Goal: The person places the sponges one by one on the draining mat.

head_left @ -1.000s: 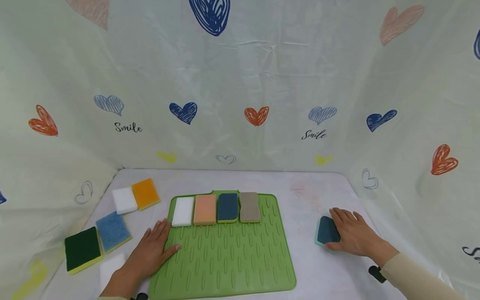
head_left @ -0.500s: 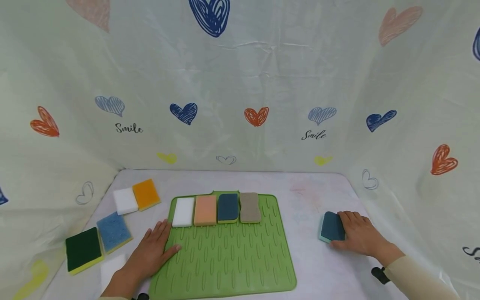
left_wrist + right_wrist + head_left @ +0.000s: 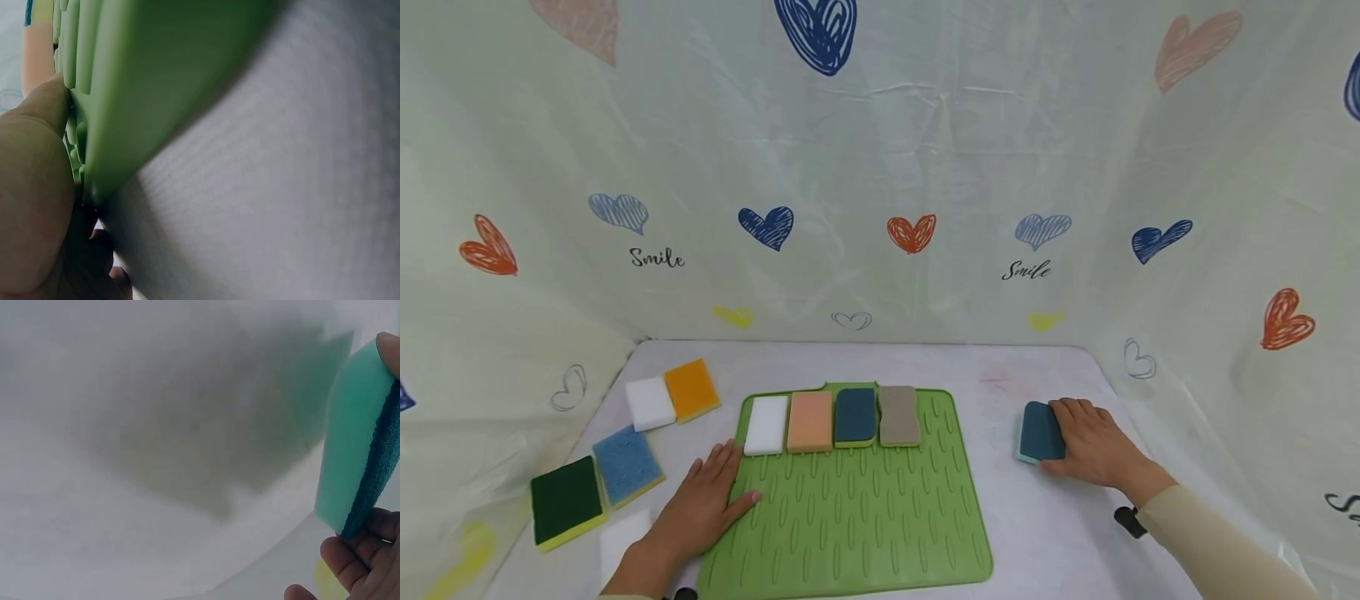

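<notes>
My right hand (image 3: 1093,442) grips a scouring sponge (image 3: 1042,432) with a dark blue scouring face and a mint-green foam body, right of the mat. In the right wrist view the thumb and fingers pinch this sponge (image 3: 356,437) by its edges, its shadow falling on the cloth beneath. My left hand (image 3: 703,500) lies flat with fingers straight over the left edge of a green ridged mat (image 3: 865,517). Along the mat's top stand a white sponge (image 3: 767,425), a peach sponge (image 3: 810,421), a navy sponge (image 3: 855,415) and a grey-brown wavy sponge (image 3: 899,415), side by side.
Left of the mat lie a white pad (image 3: 651,403), an orange sponge (image 3: 691,388), a blue sponge (image 3: 628,465) and a dark green sponge (image 3: 567,502). Another white piece (image 3: 622,533) is partly hidden by my left forearm. A heart-printed curtain (image 3: 880,167) surrounds the table.
The right hand has shifted slightly right, then back left and farther from me, carrying the mint-and-blue sponge up off the table. The left hand and the other sponges have stayed put.
</notes>
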Demonstrator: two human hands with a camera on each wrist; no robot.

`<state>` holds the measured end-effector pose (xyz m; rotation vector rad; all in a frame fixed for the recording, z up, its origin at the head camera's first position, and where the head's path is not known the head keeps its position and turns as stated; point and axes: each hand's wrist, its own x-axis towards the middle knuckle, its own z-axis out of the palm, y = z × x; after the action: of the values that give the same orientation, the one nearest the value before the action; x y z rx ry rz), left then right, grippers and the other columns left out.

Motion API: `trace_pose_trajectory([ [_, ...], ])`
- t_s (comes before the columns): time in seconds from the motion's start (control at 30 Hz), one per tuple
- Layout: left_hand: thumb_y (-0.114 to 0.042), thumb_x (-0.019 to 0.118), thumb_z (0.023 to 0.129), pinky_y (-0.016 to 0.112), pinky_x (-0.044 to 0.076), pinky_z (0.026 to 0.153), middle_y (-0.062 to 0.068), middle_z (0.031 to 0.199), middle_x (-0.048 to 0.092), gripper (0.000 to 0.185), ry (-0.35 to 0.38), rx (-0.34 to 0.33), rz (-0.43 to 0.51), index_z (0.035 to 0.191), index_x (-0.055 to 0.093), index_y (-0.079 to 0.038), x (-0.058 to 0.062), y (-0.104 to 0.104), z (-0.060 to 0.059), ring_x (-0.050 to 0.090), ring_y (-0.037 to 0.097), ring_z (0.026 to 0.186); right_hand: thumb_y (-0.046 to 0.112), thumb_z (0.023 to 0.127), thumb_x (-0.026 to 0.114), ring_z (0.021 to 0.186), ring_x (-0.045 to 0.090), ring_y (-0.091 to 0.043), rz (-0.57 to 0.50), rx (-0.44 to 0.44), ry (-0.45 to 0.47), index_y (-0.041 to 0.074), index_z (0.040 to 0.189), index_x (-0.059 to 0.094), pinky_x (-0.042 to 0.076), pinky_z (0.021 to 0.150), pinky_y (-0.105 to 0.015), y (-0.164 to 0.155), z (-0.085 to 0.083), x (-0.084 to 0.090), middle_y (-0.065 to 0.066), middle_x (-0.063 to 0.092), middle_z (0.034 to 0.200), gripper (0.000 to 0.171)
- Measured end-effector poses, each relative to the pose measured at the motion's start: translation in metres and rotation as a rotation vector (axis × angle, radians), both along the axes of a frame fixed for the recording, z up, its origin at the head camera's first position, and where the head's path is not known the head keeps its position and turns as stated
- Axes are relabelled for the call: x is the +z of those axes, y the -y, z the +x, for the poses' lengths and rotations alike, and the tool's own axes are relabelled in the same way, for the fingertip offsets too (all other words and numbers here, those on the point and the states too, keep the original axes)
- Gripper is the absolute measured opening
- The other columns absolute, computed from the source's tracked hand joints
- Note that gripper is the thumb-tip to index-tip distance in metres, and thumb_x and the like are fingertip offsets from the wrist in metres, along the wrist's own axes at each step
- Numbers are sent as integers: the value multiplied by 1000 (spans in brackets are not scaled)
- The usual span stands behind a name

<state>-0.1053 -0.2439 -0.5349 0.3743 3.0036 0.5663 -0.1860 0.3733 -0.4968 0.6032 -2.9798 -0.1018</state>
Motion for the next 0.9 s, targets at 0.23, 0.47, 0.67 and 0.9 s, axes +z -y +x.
trace_pose_trajectory([
  [0.23, -52, 62, 104, 72, 30, 120, 33, 164, 36, 83, -5, 3, 2, 155, 43, 11, 0, 0, 0, 32, 54, 153, 67, 74, 85, 123, 56, -41, 11, 73, -70, -4, 141, 50, 50, 101, -62, 27, -17, 5, -24, 57, 137, 104],
  [0.47, -52, 62, 104, 71, 30, 121, 32, 164, 36, 83, -14, 6, -9, 156, 42, 10, -1, 0, 0, 32, 53, 153, 68, 74, 83, 124, 56, -40, 22, 105, -62, -4, 143, 51, 49, 102, -60, 47, -29, 11, -23, 58, 139, 105],
  [0.67, -53, 61, 104, 70, 29, 121, 31, 165, 36, 84, -15, 6, -10, 157, 42, 9, -1, 0, 0, 32, 52, 153, 68, 75, 83, 125, 56, -39, 15, 132, -39, -3, 143, 51, 49, 103, -60, 62, -37, 15, -21, 57, 139, 103],
  [0.9, -54, 60, 105, 70, 29, 121, 31, 165, 35, 84, -10, 6, -13, 157, 41, 9, -3, 2, -1, 32, 52, 154, 65, 76, 84, 129, 55, -38, -3, 194, -22, -2, 147, 51, 49, 103, -60, 80, -44, 15, -20, 57, 143, 103],
])
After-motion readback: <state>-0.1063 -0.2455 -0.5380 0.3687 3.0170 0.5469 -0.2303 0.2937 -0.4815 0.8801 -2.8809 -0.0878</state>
